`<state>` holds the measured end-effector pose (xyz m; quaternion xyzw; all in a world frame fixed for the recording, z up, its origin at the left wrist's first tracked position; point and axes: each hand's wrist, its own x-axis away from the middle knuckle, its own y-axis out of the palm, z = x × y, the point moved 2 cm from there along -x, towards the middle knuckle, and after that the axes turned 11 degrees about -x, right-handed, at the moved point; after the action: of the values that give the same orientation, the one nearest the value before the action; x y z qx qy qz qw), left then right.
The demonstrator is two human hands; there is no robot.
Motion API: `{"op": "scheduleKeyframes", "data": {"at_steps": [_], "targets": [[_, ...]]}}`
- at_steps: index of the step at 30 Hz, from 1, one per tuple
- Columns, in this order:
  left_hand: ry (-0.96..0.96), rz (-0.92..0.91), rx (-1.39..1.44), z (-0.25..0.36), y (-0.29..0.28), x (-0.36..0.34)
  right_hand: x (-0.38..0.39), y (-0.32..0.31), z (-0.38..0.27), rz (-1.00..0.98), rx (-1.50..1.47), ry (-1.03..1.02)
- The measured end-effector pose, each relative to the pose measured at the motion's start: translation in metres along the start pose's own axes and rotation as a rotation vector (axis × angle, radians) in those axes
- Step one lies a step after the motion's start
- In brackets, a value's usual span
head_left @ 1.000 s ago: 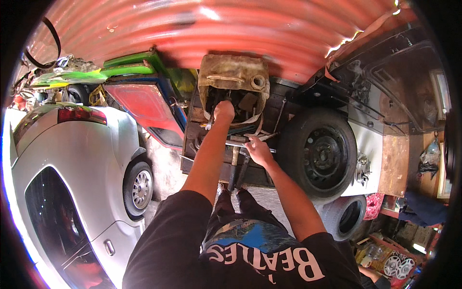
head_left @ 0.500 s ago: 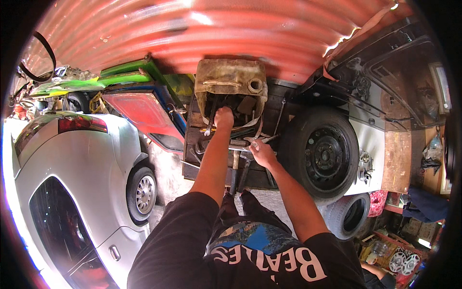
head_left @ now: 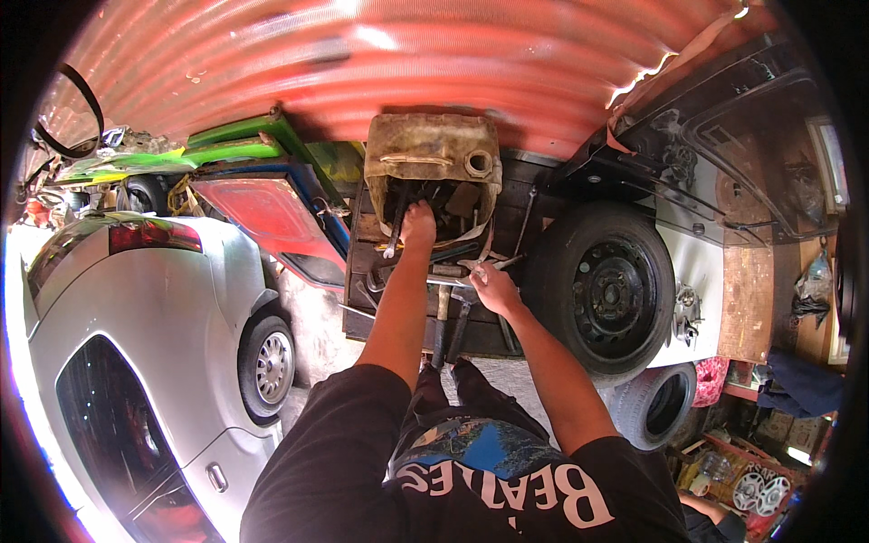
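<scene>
My left hand [head_left: 417,226] reaches into the cut-open, dirty tan plastic container [head_left: 433,145], among dark tools. Its fingertips are hidden in there. Beside it a wrench [head_left: 393,237] leans out over the container's front edge. My right hand [head_left: 496,290] is closed by the container's front, at the light metal end of a tool [head_left: 474,266] whose kind I cannot make out. Just below lie a hammer with a wooden handle [head_left: 443,304] and a dark-handled tool [head_left: 459,331], both pointing toward me. All this rests on a dark wooden bench [head_left: 507,204].
A wheel with a black steel rim [head_left: 608,288] stands close to my right forearm, with another tire [head_left: 665,403] beyond it. At the left are a silver car [head_left: 163,299] and a red panel [head_left: 262,210]. Red corrugated sheet [head_left: 344,77] rises behind the bench. Part of another person [head_left: 711,511] shows at lower right.
My left hand has shifted slightly inside the container, its wrist turning a little. My right hand stays in nearly the same place.
</scene>
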<state>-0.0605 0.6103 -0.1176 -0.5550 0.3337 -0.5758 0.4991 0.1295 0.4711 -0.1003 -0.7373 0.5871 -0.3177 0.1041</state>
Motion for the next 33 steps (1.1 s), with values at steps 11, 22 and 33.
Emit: {"op": "scheduleKeyframes", "data": {"at_steps": [11, 22, 33], "targets": [[0.18, 0.195, 0.104, -0.004, 0.003, 0.04, 0.004, 0.011, 0.001, -0.044, 0.032, -0.026], [0.484, 0.121, 0.035, -0.025, 0.09, 0.181, 0.012, 0.016, 0.045, -0.202, 0.176, 0.091], [0.479, 0.075, -0.291, -0.03, 0.118, 0.115, 0.046, 0.0, 0.086, -0.317, 0.296, 0.219]]}}
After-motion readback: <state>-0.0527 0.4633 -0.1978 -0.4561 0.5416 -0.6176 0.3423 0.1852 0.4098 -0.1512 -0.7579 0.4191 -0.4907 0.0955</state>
